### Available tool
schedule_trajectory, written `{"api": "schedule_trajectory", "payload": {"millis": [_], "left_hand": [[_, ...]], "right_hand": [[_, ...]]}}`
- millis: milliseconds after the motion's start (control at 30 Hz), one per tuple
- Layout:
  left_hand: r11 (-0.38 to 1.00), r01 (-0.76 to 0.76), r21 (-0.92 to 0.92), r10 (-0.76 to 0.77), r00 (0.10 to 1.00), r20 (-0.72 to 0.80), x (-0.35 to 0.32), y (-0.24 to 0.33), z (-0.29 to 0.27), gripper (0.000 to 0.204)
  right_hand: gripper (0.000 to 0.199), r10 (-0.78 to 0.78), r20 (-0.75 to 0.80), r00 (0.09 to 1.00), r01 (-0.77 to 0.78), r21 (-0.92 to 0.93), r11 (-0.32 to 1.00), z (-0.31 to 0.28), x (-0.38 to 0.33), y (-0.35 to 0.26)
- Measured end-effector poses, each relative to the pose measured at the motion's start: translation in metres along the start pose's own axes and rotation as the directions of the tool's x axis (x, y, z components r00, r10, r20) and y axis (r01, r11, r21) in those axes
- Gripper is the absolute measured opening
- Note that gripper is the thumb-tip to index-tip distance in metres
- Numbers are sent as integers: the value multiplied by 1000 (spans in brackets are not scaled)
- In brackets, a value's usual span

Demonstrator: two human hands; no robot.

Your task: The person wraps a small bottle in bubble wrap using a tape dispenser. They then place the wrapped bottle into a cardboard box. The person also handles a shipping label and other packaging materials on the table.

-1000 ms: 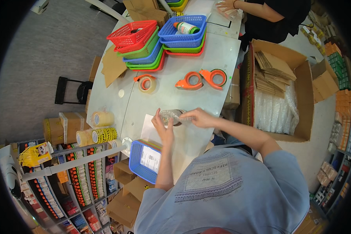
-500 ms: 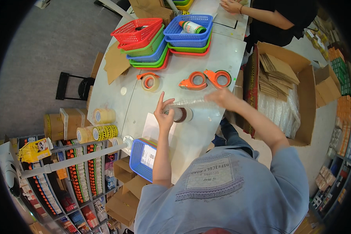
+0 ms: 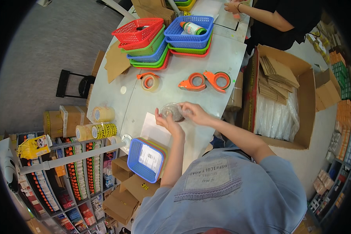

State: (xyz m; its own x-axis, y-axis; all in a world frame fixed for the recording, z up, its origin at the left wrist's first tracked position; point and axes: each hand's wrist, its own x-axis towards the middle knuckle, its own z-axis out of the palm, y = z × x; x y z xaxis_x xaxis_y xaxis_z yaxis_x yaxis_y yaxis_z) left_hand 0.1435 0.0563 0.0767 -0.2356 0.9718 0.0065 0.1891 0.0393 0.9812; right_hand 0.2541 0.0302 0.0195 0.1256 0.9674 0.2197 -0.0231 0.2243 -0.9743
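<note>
A small round item in clear bubble wrap (image 3: 172,110) is between my hands, over the near part of the table. My left hand (image 3: 170,124) cups its near left side, fingers curled round it. On its right side, my right hand (image 3: 194,113) has its fingers closed on the clear wrap. The wrap hides what kind of item it is. A white sheet (image 3: 154,128) lies beside my left hand. Past my hands lie two orange tape dispensers (image 3: 197,82) and a tape roll in another orange dispenser (image 3: 149,82).
Stacked red (image 3: 138,31) and blue baskets (image 3: 188,28) stand at the far side; a bottle lies in the blue one. Near left is a blue basket (image 3: 145,159) with a label sheet. A large carton (image 3: 314,105) stands right. A co-worker's hands (image 3: 233,7) work at the far end.
My right hand has come left and in toward the item, and the stretched strip of bubble wrap now lies round it. My left fingers have curled in.
</note>
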Motion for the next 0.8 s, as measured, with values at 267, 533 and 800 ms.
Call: {"api": "schedule_trajectory", "payload": {"millis": [267, 533, 800], "left_hand": [[745, -551, 377, 299, 781, 548, 39, 17, -39, 70], [930, -368, 16, 318, 824, 468, 45, -25, -23, 36], [987, -50, -154, 39, 996, -77, 20, -25, 12, 22]], "right_hand": [[23, 24, 339, 940, 21, -126, 992, -45, 56, -28], [35, -37, 257, 966, 83, -172, 982, -47, 34, -10], [57, -30, -104, 994, 15, -141, 990, 16, 8, -13]]}}
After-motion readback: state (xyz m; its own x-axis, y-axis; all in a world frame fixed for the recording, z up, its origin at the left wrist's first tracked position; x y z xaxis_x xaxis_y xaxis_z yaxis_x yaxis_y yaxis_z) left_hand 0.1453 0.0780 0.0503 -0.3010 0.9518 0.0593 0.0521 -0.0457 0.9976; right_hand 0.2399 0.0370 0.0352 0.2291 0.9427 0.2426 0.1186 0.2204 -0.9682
